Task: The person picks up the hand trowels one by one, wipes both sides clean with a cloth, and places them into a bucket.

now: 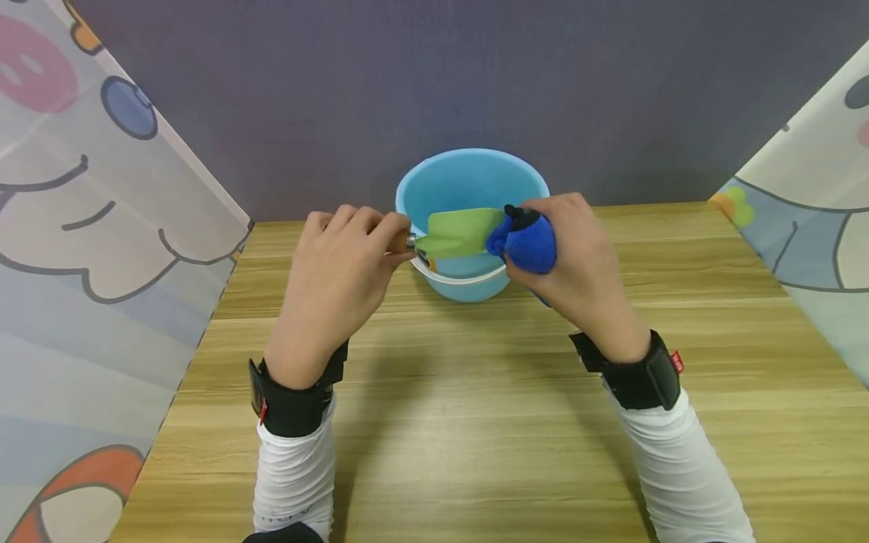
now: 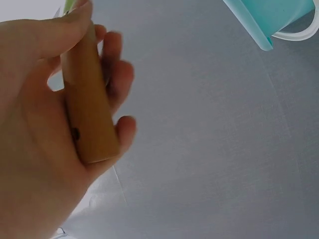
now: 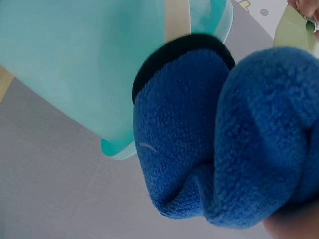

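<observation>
My left hand (image 1: 346,264) grips the wooden handle (image 2: 89,109) of a small garden trowel, its fingers curled round it. The trowel's green blade (image 1: 458,232) points right, over the light-blue bucket (image 1: 475,170). A bunched blue cloth (image 1: 532,245) with black edging is held in my right hand (image 1: 573,256), right at the blade's tip end. In the right wrist view the cloth (image 3: 239,139) is folded and thick, and it hides most of that hand. Both hands are at the bucket's near rim, one on each side.
Inside the bucket a pale stick-like piece (image 3: 178,20) shows through its wall in the right wrist view. The bucket stands on a wood-grain table (image 1: 462,422) against a dark grey panel (image 1: 462,83). Cartoon-printed panels (image 1: 115,226) flank the table on both sides.
</observation>
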The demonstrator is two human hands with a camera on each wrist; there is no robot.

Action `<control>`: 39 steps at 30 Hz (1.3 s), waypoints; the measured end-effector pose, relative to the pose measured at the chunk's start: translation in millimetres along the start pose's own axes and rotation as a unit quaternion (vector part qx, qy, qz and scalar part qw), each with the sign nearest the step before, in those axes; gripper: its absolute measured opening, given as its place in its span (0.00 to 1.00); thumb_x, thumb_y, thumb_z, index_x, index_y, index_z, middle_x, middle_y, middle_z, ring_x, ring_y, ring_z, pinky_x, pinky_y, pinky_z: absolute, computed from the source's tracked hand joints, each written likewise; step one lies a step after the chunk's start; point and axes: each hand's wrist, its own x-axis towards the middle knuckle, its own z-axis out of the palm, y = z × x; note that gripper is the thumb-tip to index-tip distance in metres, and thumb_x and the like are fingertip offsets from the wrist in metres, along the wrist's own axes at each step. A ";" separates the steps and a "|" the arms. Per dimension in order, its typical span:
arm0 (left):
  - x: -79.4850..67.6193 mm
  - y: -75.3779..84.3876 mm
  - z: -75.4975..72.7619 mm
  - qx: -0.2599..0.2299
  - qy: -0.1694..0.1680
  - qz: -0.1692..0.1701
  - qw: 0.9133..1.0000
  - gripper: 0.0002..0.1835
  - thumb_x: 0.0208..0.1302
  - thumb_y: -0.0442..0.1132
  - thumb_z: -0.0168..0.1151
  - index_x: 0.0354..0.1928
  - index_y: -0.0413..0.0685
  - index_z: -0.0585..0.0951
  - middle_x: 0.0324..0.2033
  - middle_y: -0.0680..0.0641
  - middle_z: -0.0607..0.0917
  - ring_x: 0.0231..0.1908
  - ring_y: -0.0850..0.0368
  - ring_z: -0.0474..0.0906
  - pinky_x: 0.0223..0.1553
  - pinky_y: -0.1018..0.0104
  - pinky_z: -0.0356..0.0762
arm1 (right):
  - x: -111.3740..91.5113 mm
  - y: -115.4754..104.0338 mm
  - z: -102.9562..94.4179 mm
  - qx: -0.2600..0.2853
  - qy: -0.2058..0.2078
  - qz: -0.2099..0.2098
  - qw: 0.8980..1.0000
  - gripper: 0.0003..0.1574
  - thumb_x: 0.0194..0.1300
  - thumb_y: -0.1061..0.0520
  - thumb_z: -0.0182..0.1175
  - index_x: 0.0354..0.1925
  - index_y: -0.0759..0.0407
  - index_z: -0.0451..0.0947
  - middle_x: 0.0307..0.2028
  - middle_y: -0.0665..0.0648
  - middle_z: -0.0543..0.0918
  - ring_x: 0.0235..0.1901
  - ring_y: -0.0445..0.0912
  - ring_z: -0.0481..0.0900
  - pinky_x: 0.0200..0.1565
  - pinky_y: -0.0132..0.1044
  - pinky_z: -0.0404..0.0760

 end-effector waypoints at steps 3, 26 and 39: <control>-1.6 0.2 0.2 -0.016 -0.021 -0.002 1.000 0.12 0.56 0.45 0.70 0.39 0.50 0.82 0.30 0.49 0.88 0.33 0.50 0.79 0.34 0.52 0.71 | 0.4 2.0 -1.2 -0.011 -0.001 -0.017 1.000 0.32 0.39 0.63 0.73 0.46 0.72 0.76 0.40 0.71 0.84 0.44 0.60 0.74 0.47 0.59 0.76; -1.9 -1.8 3.2 -0.044 -0.078 -0.042 0.995 0.13 0.64 0.52 0.61 0.39 0.50 0.81 0.26 0.55 0.89 0.20 0.58 0.77 0.16 0.59 0.70 | 3.2 16.1 -14.7 -0.084 0.089 -0.003 0.992 0.26 0.49 0.62 0.70 0.46 0.74 0.75 0.42 0.73 0.83 0.47 0.65 0.73 0.50 0.61 0.71; 0.0 1.9 8.5 -0.039 -0.092 -0.045 0.994 0.16 0.60 0.54 0.64 0.42 0.51 0.81 0.22 0.55 0.83 0.19 0.59 0.73 0.15 0.60 0.70 | 3.5 7.5 -15.1 0.001 0.148 0.024 0.989 0.28 0.45 0.61 0.71 0.44 0.74 0.75 0.41 0.74 0.81 0.47 0.62 0.73 0.51 0.51 0.69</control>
